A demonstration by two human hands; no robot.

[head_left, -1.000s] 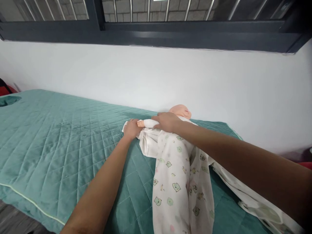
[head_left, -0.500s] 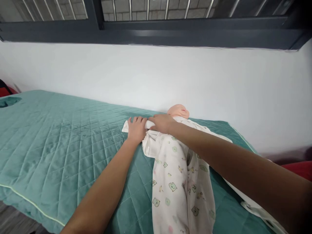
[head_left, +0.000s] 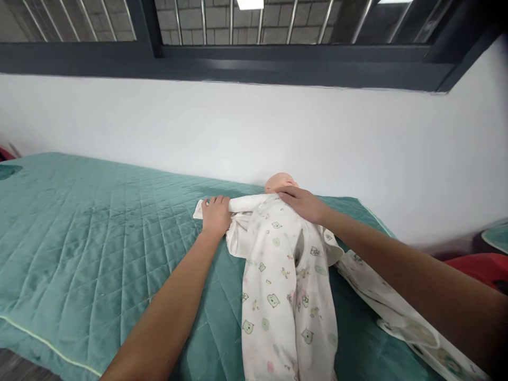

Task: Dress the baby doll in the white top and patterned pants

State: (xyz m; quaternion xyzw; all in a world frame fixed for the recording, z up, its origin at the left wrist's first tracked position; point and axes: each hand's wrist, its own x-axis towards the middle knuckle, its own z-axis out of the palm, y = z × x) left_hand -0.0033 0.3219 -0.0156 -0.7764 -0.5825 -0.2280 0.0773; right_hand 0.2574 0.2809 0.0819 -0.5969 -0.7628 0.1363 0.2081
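A baby doll (head_left: 281,181) lies on its back on the bed, its head near the wall. It is dressed in a white baby outfit (head_left: 273,270) printed with green animals, the legs reaching toward me. My left hand (head_left: 216,216) is closed around the outer part of the white sleeve (head_left: 248,203), stretched out to the left; the cuff end sticks out past my fingers. My right hand (head_left: 304,203) lies with fingers extended over the outfit's upper chest, just below the doll's head. Its thumb side is partly hidden.
A green quilted bedspread (head_left: 119,238) covers the bed. Another white printed cloth (head_left: 391,301) lies to the right, partly under my right forearm. Behind are a white wall (head_left: 178,127) and a dark window frame (head_left: 278,66) with metal bars. A red item (head_left: 476,270) sits at the right.
My right hand has moved right, from the sleeve beside my left hand to the doll's upper chest. My left hand stays on the sleeve. The view has shifted slightly.
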